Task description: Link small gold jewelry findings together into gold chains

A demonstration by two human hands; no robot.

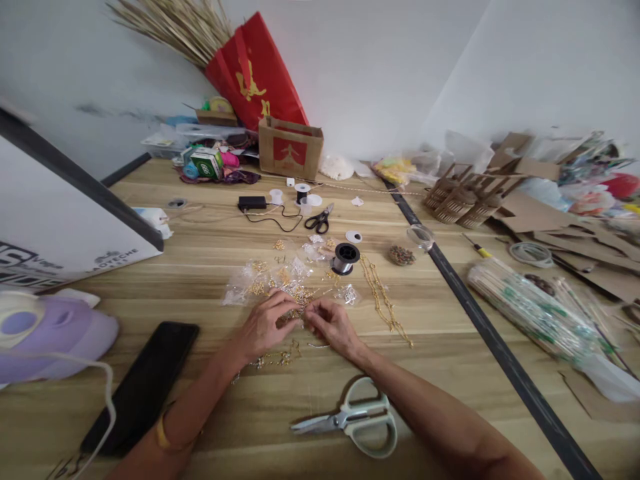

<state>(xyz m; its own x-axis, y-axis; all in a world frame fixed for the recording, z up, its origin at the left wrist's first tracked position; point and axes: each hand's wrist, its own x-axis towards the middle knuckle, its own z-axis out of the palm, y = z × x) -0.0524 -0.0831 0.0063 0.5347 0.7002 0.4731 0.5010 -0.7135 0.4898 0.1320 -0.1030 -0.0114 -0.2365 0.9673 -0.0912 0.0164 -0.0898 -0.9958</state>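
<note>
My left hand (267, 323) and my right hand (330, 323) meet fingertip to fingertip over the middle of the wooden table. Both are closed in a pinch, and whatever lies between the fingers is too small to make out. Just beyond them spread small gold and silver beads (300, 293) and clear plastic bags (240, 283). A chain with gold and silver pieces (277, 359) lies on the near side of my left hand. To the right of my right hand rests a gold chain (383, 297). White-handled scissors (353, 419) lie nearest me, blades pointing left.
A spool of wire (345, 259) stands behind the beads, with black-handled scissors (320, 220) farther back. On the left are a dark phone (143, 387) and a purple device (65, 337). Bagged sticks (535, 313), wicker baskets (457, 200) and cardboard (565, 233) crowd the right.
</note>
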